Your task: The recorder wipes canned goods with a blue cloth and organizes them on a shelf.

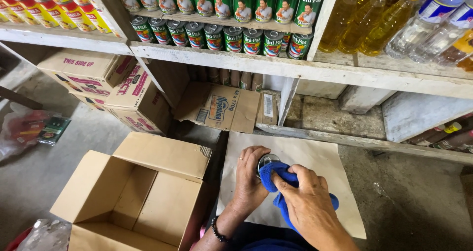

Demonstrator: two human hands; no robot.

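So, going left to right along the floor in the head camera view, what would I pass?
Plastic-wrapped packets → open cardboard box → left hand holding a can → blue cloth → right hand → bare concrete floor.

Small grocery shop or its stockroom. Rough white wooden shelf (217,58) carries rows of green tin cans (221,19); right of it, cooking-oil bottles (367,17). Beneath shelf: printed cartons (106,86). In front of shelf, on concrete floor (414,201): open cardboard box (133,192).
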